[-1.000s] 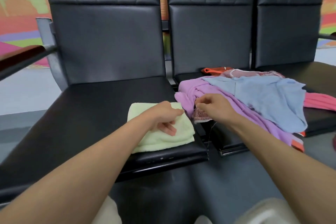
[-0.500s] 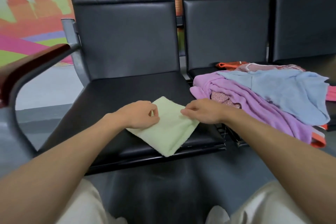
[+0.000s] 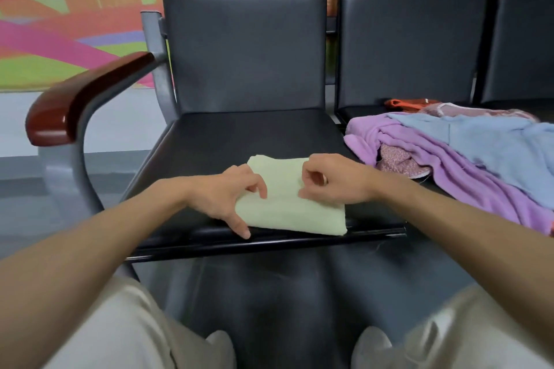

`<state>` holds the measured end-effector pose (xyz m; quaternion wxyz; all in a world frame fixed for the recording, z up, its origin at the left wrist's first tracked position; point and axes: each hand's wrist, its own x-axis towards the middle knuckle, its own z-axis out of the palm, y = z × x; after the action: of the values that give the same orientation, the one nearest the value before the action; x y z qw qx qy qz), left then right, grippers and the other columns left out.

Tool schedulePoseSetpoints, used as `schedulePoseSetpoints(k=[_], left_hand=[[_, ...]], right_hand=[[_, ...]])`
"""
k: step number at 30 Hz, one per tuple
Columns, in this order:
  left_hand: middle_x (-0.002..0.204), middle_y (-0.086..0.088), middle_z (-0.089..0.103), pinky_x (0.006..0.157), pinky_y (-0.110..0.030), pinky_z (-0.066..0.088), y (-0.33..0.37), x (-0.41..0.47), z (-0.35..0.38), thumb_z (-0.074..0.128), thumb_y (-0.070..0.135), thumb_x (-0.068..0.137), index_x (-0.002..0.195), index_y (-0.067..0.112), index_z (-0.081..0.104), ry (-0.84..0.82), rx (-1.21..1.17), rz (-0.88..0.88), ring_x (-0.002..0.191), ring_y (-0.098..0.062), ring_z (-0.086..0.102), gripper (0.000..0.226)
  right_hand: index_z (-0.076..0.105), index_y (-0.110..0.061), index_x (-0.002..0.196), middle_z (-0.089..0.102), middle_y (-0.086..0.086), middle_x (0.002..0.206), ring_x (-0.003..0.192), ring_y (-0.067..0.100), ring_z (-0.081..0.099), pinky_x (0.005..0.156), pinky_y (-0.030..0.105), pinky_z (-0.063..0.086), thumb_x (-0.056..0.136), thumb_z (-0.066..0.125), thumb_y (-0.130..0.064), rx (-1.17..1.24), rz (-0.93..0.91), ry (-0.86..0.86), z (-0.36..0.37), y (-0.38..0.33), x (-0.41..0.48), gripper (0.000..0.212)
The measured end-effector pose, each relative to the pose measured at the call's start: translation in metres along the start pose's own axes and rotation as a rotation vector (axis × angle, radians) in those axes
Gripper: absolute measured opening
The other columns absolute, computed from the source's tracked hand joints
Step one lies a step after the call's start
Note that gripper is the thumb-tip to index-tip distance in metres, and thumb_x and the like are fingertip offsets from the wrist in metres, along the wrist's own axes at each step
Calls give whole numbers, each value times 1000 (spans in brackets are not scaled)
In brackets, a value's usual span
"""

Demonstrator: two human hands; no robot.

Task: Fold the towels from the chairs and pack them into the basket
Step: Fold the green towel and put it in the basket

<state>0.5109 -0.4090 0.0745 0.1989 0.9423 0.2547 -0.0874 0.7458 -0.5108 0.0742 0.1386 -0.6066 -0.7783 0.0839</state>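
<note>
Here left hand (image 3: 226, 198) and right hand (image 3: 337, 183) seemingly pinch the green towel (image 3: 289, 214).

Bare seat (image 3: 239, 135) open behind green towel (image 3: 287, 213), armrest (image 3: 90, 96) on left, towel heap (image 3: 464, 159) close on right, backrest (image 3: 245, 54) at rear

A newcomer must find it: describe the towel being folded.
Take the leftmost black chair, with the wooden armrest. At its seat's front lies the pale green towel, held by the left hand and right hand. Only it is folded flat; the purple cloth and blue cloth alongside are heaped.
</note>
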Motion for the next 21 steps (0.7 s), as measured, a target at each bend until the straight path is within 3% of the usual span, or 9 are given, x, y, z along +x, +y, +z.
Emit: schedulePoseSetpoints(k=[3, 6, 10, 14, 16, 18, 21], left_hand=[[113, 12, 40, 97, -25, 37, 0, 2, 4, 75, 31, 75, 117, 33, 47, 100, 74, 63, 108, -8, 36, 51], [112, 11, 51, 93, -25, 39, 2, 2, 1, 61, 22, 84, 116, 26, 56, 187, 17, 57, 105, -9, 48, 33], [93, 8, 61, 78, -32, 46, 4, 3, -1, 54, 24, 81, 96, 23, 60, 270, -117, 23, 85, -9, 56, 16], [99, 7, 60, 75, -25, 44, 2, 5, -4, 56, 15, 90, 101, 22, 57, 380, -330, -22, 87, -10, 55, 13], [103, 4, 61, 78, -26, 45, 2, 6, -5, 55, 18, 91, 105, 21, 57, 421, -451, -60, 91, -10, 56, 14], [106, 2, 61, 80, -27, 47, 2, 12, -8, 54, 21, 92, 108, 20, 57, 464, -556, -104, 95, -12, 58, 16], [107, 0, 62, 81, -31, 51, 1, 26, -8, 54, 26, 92, 110, 18, 56, 511, -660, -202, 100, -16, 61, 19]], right_hand=[[48, -29, 91, 46, -7, 98, 93, 16, 42, 85, 30, 39, 76, 66, -62, -121, 46, -205, -1, -11, -16, 40], [41, -25, 118, 33, -5, 110, 102, 16, 30, 92, 32, 35, 68, 74, -60, -316, 59, -284, 5, -11, -29, 70], [46, -17, 124, 46, 3, 118, 108, 23, 42, 94, 35, 39, 81, 67, -29, -230, 97, -178, 1, -12, -29, 49], [57, -14, 101, 55, -6, 85, 86, 20, 51, 70, 25, 38, 85, 58, -17, -26, 147, 6, -18, -9, -30, 16], [60, -13, 102, 55, -9, 84, 82, 15, 55, 67, 15, 45, 86, 54, -10, 220, 260, 65, -22, -7, -29, 17], [61, -6, 105, 58, -1, 86, 76, 13, 59, 62, 25, 55, 88, 51, -4, 521, 360, 73, -22, -6, -27, 19], [61, -3, 103, 59, 5, 86, 69, 14, 60, 54, 25, 54, 91, 47, -2, 674, 454, 85, -17, 1, -20, 18]])
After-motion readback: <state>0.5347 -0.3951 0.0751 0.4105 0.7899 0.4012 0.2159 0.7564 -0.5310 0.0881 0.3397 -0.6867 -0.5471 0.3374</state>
